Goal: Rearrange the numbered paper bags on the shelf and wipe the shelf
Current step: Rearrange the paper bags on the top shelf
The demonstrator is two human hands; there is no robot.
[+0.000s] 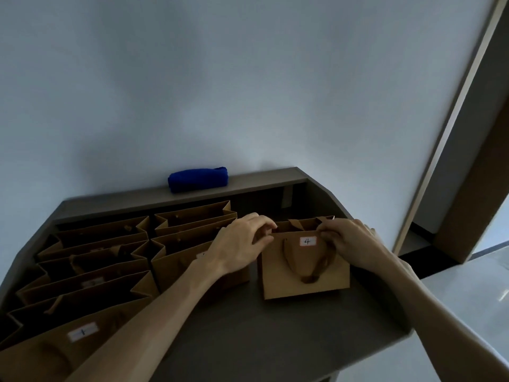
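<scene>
Bag 4 (pixel 304 267), a small brown paper bag with a white label marked "4" near its top edge, stands upright on the dark grey shelf (pixel 248 326), apart from the other bags and to their right; its brown ribbon handle (pixel 311 267) hangs down over the front panel in a loop. Both hands are at its open top: the left hand (pixel 242 244) reaches in from the left, its fingers (pixel 264 221) curled narrow and pinching the upper left corner of the bag's rim; the right hand (pixel 349 241) comes in from the right, its fingers closed on the upper right corner, where the handle meets the rim, though whether they grip the paper, the ribbon or both I cannot tell. So the bag sits between the two hands, with its mouth at the fingertips and its body below them.

To the left, a cluster of similar paper bags (pixel 110 260) stands packed in rows, mouths open; the nearest one, bag 1 (pixel 63 346), carries a label marked "1" at the lower left; other labels are too dim to read. The left forearm crosses in front of this cluster. On a raised ledge (pixel 261 179) at the back of the shelf, against the pale wall, lies a folded blue cloth (pixel 198 179), well apart from both hands.
</scene>
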